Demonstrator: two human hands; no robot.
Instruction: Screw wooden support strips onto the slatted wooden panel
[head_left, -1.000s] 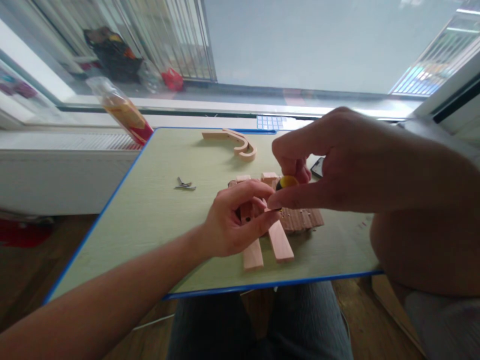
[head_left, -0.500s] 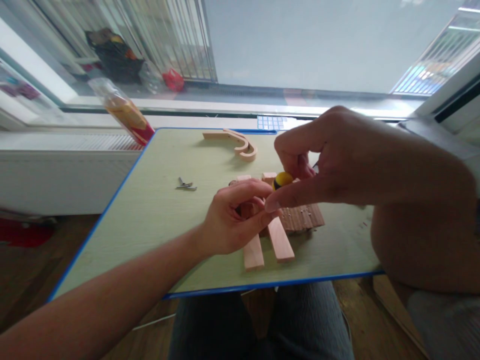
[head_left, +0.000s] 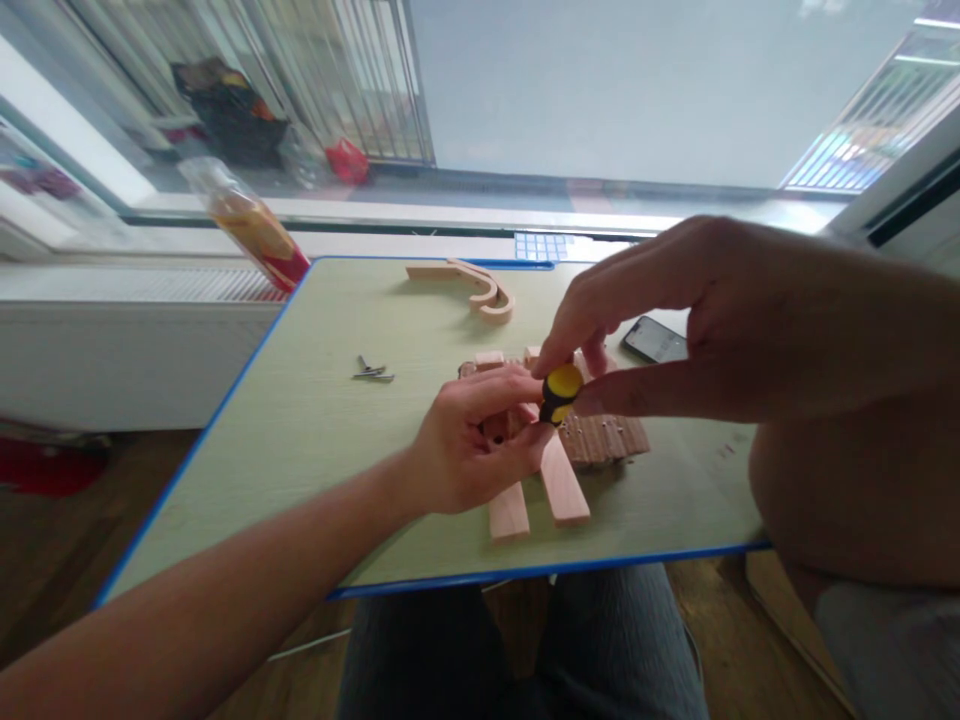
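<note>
Yellow-black handle [head_left: 562, 385]: right hand [head_left: 701, 320] pinching | left hand [head_left: 465, 440] touching, grip unclear, part-hiding wooden strips [head_left: 565, 482] | phone [head_left: 651, 340] beyond | metal pins [head_left: 370, 373] left

Homelike: radiator [head_left: 135, 350] beside large window [head_left: 600, 100]

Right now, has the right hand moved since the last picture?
Yes. The right hand's knuckles and thumb have shifted slightly to the right, judged against the curved wooden pieces.
</note>
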